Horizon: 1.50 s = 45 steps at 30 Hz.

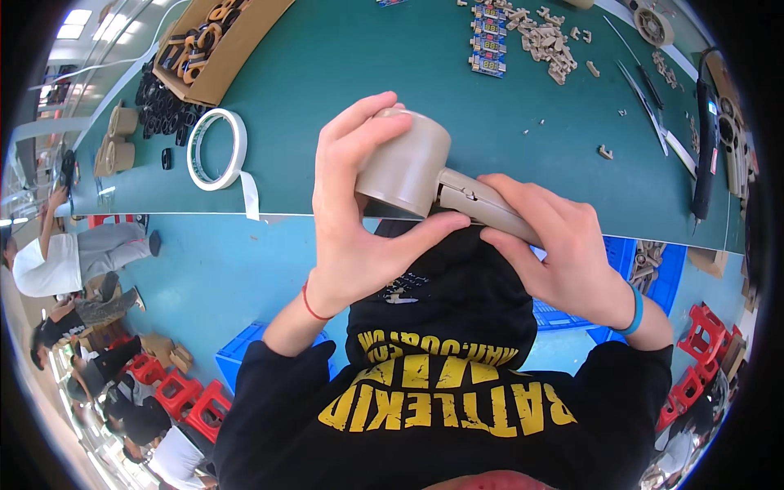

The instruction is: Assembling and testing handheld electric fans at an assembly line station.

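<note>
A beige plastic housing (408,159), made of a wide cylindrical head and a slim handle (482,202), is held up just over the table's front edge. My left hand (347,175) is wrapped round the head, its fingers over the far side and its thumb stretched along the underside to the joint. My right hand (559,233) grips the handle between thumb and fingers. A small slot with a dark part shows in the handle near the joint. The handle's far end is hidden in my right hand.
On the green table (286,155) lie a roll of white tape (237,155), a pile of black rings (163,102), a cardboard box of parts (200,82), small circuit boards (488,41), beige clips (547,49), tweezers (643,94) and a black electric screwdriver (705,155). Blue crates (661,278) stand below.
</note>
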Tool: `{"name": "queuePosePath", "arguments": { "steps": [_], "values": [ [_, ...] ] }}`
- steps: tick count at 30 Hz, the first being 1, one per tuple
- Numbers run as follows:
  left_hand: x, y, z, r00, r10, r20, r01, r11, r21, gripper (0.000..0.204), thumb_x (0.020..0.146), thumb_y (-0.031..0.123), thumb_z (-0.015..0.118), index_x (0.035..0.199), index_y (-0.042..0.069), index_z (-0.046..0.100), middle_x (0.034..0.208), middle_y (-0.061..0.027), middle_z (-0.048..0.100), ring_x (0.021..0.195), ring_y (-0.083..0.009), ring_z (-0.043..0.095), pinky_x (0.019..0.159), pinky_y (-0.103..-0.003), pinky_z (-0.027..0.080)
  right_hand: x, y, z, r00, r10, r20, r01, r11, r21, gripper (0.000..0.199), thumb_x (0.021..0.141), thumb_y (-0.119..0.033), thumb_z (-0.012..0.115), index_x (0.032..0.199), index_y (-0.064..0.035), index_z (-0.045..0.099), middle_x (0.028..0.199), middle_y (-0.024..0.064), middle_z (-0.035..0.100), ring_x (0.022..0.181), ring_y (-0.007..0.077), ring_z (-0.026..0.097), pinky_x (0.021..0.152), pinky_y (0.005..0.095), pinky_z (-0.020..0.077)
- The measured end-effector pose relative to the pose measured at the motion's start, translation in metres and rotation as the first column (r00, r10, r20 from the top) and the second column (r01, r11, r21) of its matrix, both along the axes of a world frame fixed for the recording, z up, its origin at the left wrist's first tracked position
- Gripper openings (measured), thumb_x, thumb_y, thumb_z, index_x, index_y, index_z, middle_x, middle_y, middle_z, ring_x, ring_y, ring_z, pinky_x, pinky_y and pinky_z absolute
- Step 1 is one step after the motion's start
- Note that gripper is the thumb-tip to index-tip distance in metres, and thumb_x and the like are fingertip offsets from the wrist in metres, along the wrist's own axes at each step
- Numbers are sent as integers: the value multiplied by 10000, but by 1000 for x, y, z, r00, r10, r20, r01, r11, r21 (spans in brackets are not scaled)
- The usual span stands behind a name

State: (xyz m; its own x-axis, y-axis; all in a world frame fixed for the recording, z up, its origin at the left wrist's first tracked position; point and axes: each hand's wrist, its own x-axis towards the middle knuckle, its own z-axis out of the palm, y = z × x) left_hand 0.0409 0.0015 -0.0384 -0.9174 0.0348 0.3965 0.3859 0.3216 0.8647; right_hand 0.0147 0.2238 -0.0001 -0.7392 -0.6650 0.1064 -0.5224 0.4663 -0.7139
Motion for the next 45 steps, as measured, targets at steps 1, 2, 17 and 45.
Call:
{"name": "queuePosePath", "arguments": {
  "steps": [1,2,17,45],
  "values": [
    [0,0,-2,997,-3,-73,2,1000,-14,855,598,86,900,1305,64,418,1406,-185,358,1255,-335,480,978,-429,489,1,0,-1,999,-5,-40,5,1000,0,464,759,-66,747,1191,-17,581,893,155,648,723,314,651,636,331,512],
    [0,0,-2,989,-8,-145,4,1000,-30,844,605,84,895,1302,65,420,1406,-198,357,1251,-350,483,967,-435,495,2,1,-1,997,-10,-80,10,1000,-2,468,746,-70,759,1180,-18,590,887,149,651,715,304,652,626,330,511],
    [0,11,8,961,-2,-278,24,997,75,688,690,98,827,1242,96,416,1379,-220,356,1249,-430,457,923,-467,514,6,1,0,945,-46,-325,24,997,-73,498,650,-60,791,1110,30,623,935,184,668,750,326,664,642,339,526],
    [-10,7,34,987,-138,79,142,989,-51,952,601,15,873,1401,56,359,1428,-157,397,1249,-220,483,1001,-350,457,5,0,9,709,-134,692,301,945,-125,285,937,-266,624,985,13,585,634,54,597,483,103,559,432,240,402]
  ]
}}
